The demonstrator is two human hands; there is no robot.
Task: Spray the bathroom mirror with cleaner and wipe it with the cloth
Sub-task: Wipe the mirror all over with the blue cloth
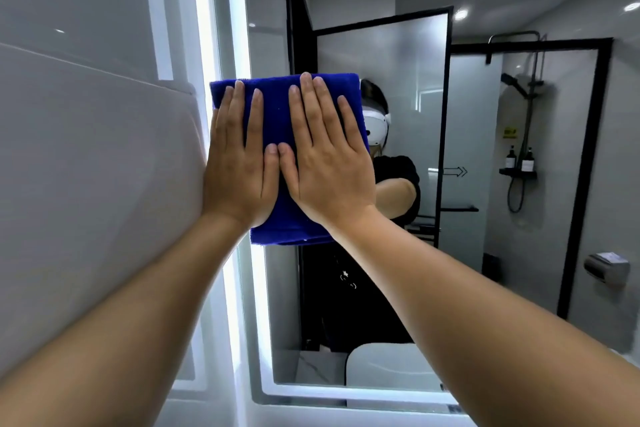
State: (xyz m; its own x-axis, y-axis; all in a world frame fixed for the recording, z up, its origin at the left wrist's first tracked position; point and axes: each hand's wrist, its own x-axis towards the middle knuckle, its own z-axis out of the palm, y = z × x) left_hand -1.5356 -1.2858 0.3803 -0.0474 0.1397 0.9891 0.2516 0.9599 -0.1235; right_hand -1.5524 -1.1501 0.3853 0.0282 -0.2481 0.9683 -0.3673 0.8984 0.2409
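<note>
Both forearms reach forward and up from the lower corners. Left hand (239, 156) and right hand (325, 156) lie flat, fingers straight and slightly spread, thumbs touching at centre; neither curls round anything, both press the blue cloth (277, 107) against the glass. Cloth is folded, long axis roughly vertical, its left edge at the lit strip (254, 305) along the mirror's left border. Mirror (485, 218) stretches away rightward and downward from the hands, so most unwiped glass likely lies that way; the right hand is nearer it. No spray bottle visible. Reflected beyond: shower hose, shelf with bottles, black-framed screen.
</note>
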